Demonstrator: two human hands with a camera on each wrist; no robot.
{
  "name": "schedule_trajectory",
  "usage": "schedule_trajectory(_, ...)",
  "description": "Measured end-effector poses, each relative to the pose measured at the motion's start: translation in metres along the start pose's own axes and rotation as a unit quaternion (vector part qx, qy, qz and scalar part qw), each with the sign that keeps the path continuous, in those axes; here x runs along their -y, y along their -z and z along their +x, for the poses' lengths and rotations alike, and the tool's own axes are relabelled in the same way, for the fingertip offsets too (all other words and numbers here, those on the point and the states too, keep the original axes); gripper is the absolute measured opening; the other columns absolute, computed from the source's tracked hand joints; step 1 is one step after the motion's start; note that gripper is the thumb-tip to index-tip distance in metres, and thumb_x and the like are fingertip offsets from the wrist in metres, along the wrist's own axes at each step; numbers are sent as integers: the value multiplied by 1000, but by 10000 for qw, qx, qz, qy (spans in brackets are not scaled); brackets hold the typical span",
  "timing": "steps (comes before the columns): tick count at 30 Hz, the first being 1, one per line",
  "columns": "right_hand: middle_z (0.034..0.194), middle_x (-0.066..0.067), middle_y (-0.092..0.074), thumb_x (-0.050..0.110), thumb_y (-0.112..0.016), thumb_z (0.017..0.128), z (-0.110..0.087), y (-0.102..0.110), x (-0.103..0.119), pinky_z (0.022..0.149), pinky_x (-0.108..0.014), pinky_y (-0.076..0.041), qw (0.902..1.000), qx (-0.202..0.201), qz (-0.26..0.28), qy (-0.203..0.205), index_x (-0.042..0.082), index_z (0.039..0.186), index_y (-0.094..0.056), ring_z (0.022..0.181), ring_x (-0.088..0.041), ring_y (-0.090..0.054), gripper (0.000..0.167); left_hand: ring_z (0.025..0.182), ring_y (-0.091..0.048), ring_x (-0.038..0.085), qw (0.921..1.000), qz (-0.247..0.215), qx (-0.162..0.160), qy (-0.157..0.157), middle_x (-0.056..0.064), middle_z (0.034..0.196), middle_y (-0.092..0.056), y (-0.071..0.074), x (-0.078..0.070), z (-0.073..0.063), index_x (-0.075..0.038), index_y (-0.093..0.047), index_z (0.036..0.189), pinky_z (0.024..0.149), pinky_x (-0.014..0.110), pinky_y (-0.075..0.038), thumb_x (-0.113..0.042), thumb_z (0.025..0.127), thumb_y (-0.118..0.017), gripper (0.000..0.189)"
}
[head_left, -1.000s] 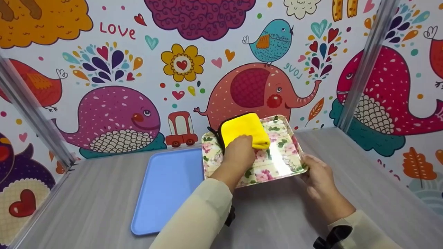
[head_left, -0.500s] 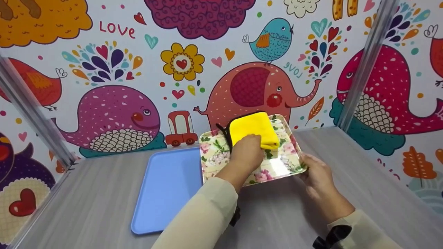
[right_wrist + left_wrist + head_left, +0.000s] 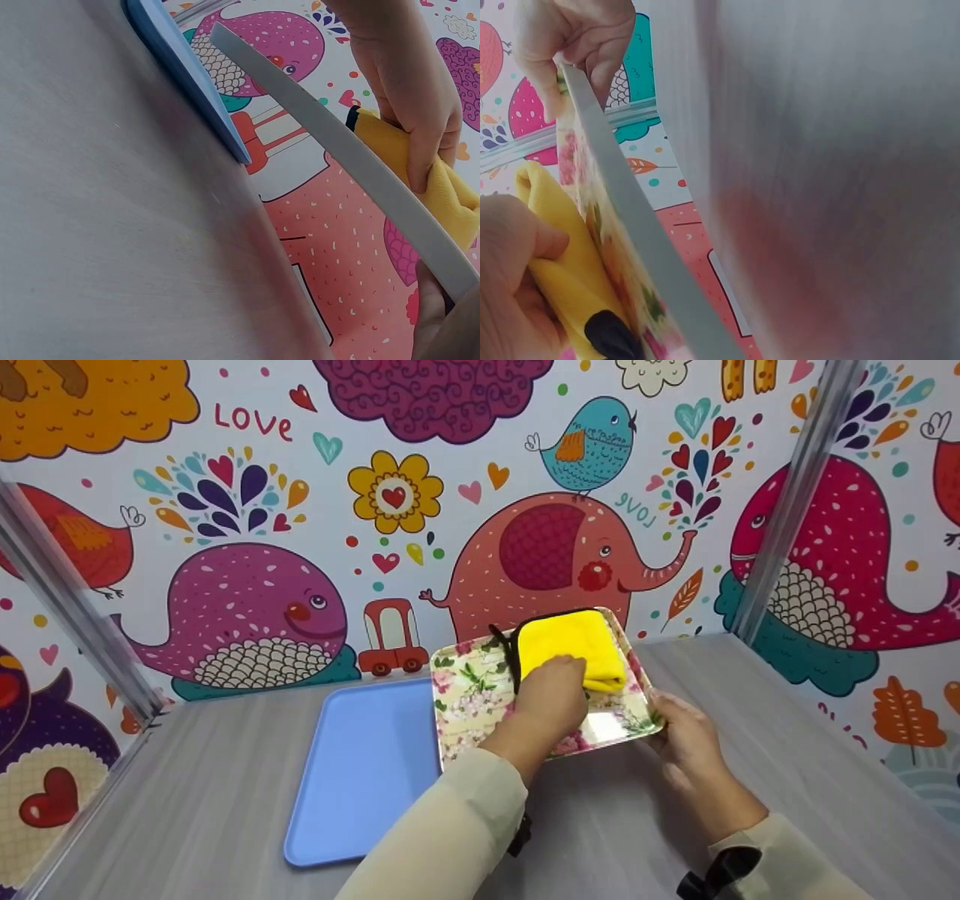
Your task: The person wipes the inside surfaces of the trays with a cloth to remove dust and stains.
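Note:
My left hand (image 3: pixel 551 697) grips a folded yellow cloth (image 3: pixel 574 641) with a black edge and presses it on the face of a floral tray (image 3: pixel 472 697). In the left wrist view the cloth (image 3: pixel 570 277) lies against the patterned side, the thumb over it. My right hand (image 3: pixel 686 742) holds the tray by its lower right corner, thumb on the front and fingers behind. The tray is tilted up toward me, raised off the table. Its pale back edge (image 3: pixel 337 150) shows in the right wrist view, with the cloth (image 3: pixel 442 180) beyond it.
A blue tray (image 3: pixel 360 780) lies flat on the grey wood-look table (image 3: pixel 217 787), left of the floral tray and partly behind it. A wall (image 3: pixel 480 442) printed with cartoon animals stands at the back, with metal posts (image 3: pixel 787 502) at its corners.
My left hand has slid the yellow cloth rightward across the floral tray, uncovering more of its left side. The right hand stays at the corner, and the blue tray has not moved.

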State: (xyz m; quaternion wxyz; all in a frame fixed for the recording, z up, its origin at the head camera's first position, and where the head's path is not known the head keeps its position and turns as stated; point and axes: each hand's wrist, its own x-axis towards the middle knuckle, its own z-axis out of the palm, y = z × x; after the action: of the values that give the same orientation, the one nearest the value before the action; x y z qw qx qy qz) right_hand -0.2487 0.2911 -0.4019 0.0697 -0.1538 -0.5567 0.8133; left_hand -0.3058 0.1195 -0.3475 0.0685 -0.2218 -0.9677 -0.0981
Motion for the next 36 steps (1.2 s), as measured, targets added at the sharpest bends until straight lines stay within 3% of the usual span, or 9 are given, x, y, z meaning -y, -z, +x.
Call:
schedule_trajectory(4,84,11,-74,27,-48,111,0,0,1,73,-21,-60,10000,-9,-67,23,5,141,-55,77,-3,-70,38,132,-62,16,9998,135,59,-142,-1,141,-67,0,-5,-3,-19,-61,146,115,31,-48,-28,99,-69,49)
schedule_trajectory(8,84,10,-74,27,-50,110,1,1,1,73,-21,-61,10000,-22,20,11,17,115,-69,76,-5,-70,22,130,-62,14,9991,232,92,-352,-2,140,-67,0,-9,-8,-20,-60,146,116,29,-47,-31,97,-72,52)
schedule_trajectory(11,83,10,-73,28,-52,109,2,2,2,72,-22,-61,10000,-59,25,-9,26,94,-72,75,-6,-70,25,128,-63,13,9969,407,-57,-669,-2,137,-67,-3,-11,-13,-19,-63,143,114,27,-48,-30,95,-74,51)
schedule_trajectory(15,82,10,-72,30,-54,109,2,4,1,74,-22,-60,9999,-108,-5,-10,29,88,-73,77,-6,-69,28,124,-64,14,9916,661,-304,-1066,-1,132,-69,-8,-13,-20,-17,-67,137,112,25,-49,-29,94,-74,45)
schedule_trajectory(19,85,11,-72,31,-55,108,1,4,0,76,-21,-60,9999,-153,-75,-20,28,92,-74,78,-6,-69,25,129,-63,15,9860,885,-477,-1329,0,133,-69,-12,-12,-25,-16,-68,134,114,26,-47,-32,95,-74,42)
schedule_trajectory(23,90,11,-71,33,-53,109,1,4,0,79,-21,-60,9998,-164,-92,-85,21,108,-72,81,-6,-70,22,136,-60,15,9819,1053,-513,-1485,-1,139,-68,-12,-7,-32,-18,-68,136,118,27,-43,-36,95,-75,45)
schedule_trajectory(31,89,9,-72,30,-51,110,2,2,0,78,-20,-61,9998,-181,4,-104,5,141,-54,80,-6,-71,40,136,-60,14,9760,1116,-724,-1723,-4,141,-68,-13,10,-49,-20,-70,134,118,28,-44,-32,94,-77,43)
schedule_trajectory(34,88,9,-73,31,-51,110,2,2,0,77,-20,-61,9997,-218,-62,-87,5,141,-56,78,-6,-71,40,137,-59,15,9788,947,-653,-1693,-4,142,-68,-13,17,-55,-20,-70,136,119,30,-44,-31,93,-78,45)
schedule_trajectory(36,87,8,-73,32,-52,110,2,3,0,76,-20,-61,9996,-261,-98,-93,10,132,-64,77,-6,-70,33,138,-59,15,9804,856,-600,-1669,-3,143,-67,-14,21,-60,-20,-69,137,119,31,-44,-30,92,-79,47)
